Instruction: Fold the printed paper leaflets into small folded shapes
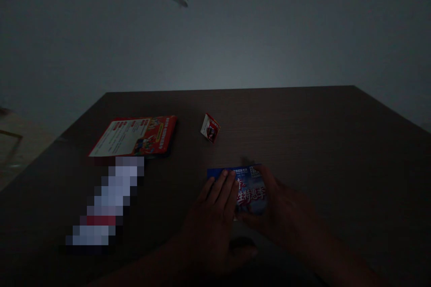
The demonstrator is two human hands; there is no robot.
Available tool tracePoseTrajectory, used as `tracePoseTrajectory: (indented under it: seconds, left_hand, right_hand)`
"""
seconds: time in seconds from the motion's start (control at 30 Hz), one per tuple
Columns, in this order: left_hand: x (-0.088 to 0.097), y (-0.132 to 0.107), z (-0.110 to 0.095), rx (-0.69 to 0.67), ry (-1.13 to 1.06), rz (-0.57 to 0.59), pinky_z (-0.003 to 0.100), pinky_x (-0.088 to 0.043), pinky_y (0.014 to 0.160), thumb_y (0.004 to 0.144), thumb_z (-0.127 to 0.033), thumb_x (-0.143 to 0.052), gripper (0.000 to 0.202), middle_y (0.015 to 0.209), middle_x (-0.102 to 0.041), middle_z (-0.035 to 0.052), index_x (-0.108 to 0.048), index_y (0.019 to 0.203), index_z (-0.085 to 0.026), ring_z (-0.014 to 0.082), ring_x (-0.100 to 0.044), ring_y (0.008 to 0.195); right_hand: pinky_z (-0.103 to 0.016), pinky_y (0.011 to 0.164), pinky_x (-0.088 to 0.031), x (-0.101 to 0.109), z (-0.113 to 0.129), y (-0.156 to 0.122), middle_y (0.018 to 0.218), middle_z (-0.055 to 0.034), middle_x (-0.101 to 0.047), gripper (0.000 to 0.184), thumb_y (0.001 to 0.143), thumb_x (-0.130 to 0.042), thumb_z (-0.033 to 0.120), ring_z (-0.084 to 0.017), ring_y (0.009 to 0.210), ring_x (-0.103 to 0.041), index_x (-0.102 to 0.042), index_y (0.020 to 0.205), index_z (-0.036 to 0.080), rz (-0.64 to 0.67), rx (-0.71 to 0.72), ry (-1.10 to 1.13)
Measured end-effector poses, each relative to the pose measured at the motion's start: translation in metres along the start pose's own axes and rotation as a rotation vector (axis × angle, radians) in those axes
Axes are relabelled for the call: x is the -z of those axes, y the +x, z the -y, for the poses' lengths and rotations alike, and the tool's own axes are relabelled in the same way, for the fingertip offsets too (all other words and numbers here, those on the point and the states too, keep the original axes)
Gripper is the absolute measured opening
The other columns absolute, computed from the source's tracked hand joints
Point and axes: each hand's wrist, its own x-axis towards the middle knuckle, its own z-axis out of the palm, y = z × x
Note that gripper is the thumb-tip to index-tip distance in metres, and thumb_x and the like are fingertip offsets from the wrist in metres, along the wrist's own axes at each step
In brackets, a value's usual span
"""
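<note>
A blue printed leaflet (pixel 251 195) with red and white lettering and a square code in its upper right corner lies on the table in front of me. My left hand (pixel 213 215) rests flat over its left part, fingers stretched out and thumb pointing right. Around the right end of the leaflet is my right hand (pixel 281 206), index finger at the top edge and thumb at the bottom edge. Its other fingers are hidden or lost in the dark.
The dark wooden table (pixel 286 121) meets a pale wall (pixel 269 31). At left lies a stack of red and white printed sheets (pixel 134 136), with a pixelated oblong item (pixel 106 204) nearer me. A small folded red and white card (pixel 211 129) stands beyond the leaflet.
</note>
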Motion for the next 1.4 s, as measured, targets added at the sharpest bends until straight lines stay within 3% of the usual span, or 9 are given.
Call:
tracePoseTrajectory:
  seconds: [0.2, 0.53, 0.63, 0.8, 1.1, 1.4]
  left_hand:
    - [0.0, 0.001, 0.001, -0.014, 0.009, 0.014, 0.049, -0.009, 0.114, 0.08, -0.075, -0.029, 0.095, 0.154, -0.006, 0.0158, -0.012, 0.147, -0.01, 0.0331, -0.007, 0.142]
    - [0.003, 0.002, 0.001, -0.012, -0.004, 0.031, 0.053, -0.015, 0.112, 0.08, -0.075, -0.031, 0.094, 0.154, -0.006, 0.0162, -0.012, 0.148, -0.014, 0.0349, -0.009, 0.141]
    - [0.005, 0.002, 0.002, -0.028, -0.009, 0.03, 0.056, -0.018, 0.109, 0.079, -0.074, -0.035, 0.089, 0.155, -0.007, 0.0141, -0.014, 0.148, -0.021, 0.0371, -0.011, 0.14]
    - [0.01, -0.001, 0.009, -0.137, -0.008, 0.012, 0.059, -0.022, 0.106, 0.082, -0.066, -0.044, 0.07, 0.156, -0.01, 0.0052, -0.023, 0.143, -0.04, 0.0389, -0.016, 0.139]
    - [0.022, -0.008, 0.023, -0.23, 0.008, 0.087, 0.053, -0.022, 0.11, 0.086, -0.048, -0.052, 0.059, 0.155, -0.012, -0.0012, -0.026, 0.14, -0.047, 0.0321, -0.017, 0.14]
    - [0.029, -0.008, 0.028, -0.27, 0.031, 0.061, 0.052, -0.024, 0.11, 0.082, -0.035, -0.062, 0.06, 0.155, -0.015, -0.0018, -0.037, 0.135, -0.046, 0.0329, -0.023, 0.139]
  right_hand:
    - [-0.037, 0.061, -0.049, 0.009, -0.011, -0.001, 0.096, -0.0118, -0.07, 0.079, 0.064, -0.067, 0.048, -0.032, 0.081, -0.068, -0.039, 0.133, 0.021, 0.056, -0.055, 0.031]
    - [-0.031, 0.057, -0.047, 0.006, -0.027, -0.001, 0.097, -0.009, -0.07, 0.075, 0.064, -0.069, 0.04, -0.027, 0.078, -0.067, -0.041, 0.132, 0.025, 0.065, -0.006, 0.19]
    - [-0.031, 0.057, -0.047, 0.008, -0.028, -0.001, 0.097, -0.0084, -0.07, 0.07, 0.066, -0.068, 0.038, -0.025, 0.076, -0.067, -0.043, 0.13, 0.025, 0.079, 0.004, 0.213]
    - [-0.03, 0.056, -0.048, 0.011, -0.027, -0.001, 0.093, -0.0059, -0.07, 0.071, 0.066, -0.067, 0.034, -0.024, 0.073, -0.067, -0.042, 0.133, 0.027, 0.091, -0.009, 0.209]
    - [-0.031, 0.06, -0.048, 0.011, -0.031, -0.001, 0.098, -0.0057, -0.069, 0.07, 0.066, -0.069, 0.037, -0.024, 0.079, -0.066, -0.043, 0.131, 0.029, 0.11, -0.018, 0.216]
    - [-0.03, 0.054, -0.044, 0.01, -0.032, -0.001, 0.08, -0.0014, -0.066, 0.066, 0.065, -0.069, 0.034, -0.021, 0.069, -0.062, -0.045, 0.127, 0.028, 0.12, -0.046, 0.2]
